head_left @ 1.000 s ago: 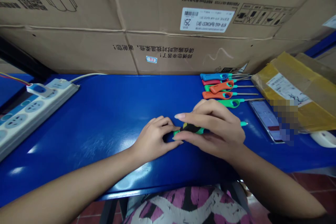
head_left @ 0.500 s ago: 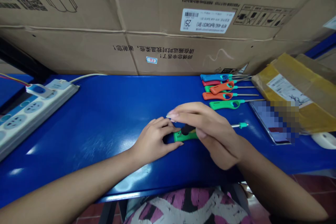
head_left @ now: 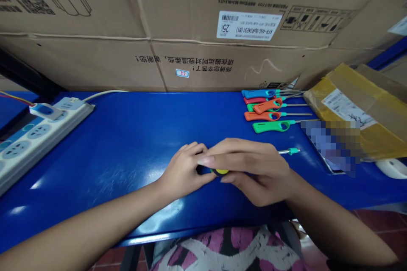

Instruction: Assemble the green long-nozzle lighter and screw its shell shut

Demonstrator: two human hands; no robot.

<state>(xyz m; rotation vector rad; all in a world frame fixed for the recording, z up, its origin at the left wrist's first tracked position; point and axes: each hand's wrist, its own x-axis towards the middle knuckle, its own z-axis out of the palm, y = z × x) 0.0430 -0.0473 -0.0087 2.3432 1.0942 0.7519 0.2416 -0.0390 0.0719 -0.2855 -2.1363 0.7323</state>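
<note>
My left hand [head_left: 184,169] rests on the blue table, its thumb and fingers closed around the end of a green gas lighter. Only a sliver of the lighter's body shows; its metal tube with a teal tip [head_left: 289,151] sticks out beyond my right hand. My right hand [head_left: 254,169] is curled over the lighter, gripping a black and yellow screwdriver [head_left: 221,172]. Just the handle's end is visible between the thumb and fingers; its shaft and where it meets the lighter are hidden.
Several coloured gas lighters [head_left: 269,126] lie at the back right, beside a yellow-taped parcel [head_left: 365,114] and a blurred phone [head_left: 330,148]. A white power strip [head_left: 47,135] lies on the left. A large cardboard box [head_left: 190,51] stands behind the table [head_left: 127,135].
My right hand has turned and lowered towards my left fingers, so the screwdriver's handle end now faces up and covers the lighter's green body. My left hand stays in place.
</note>
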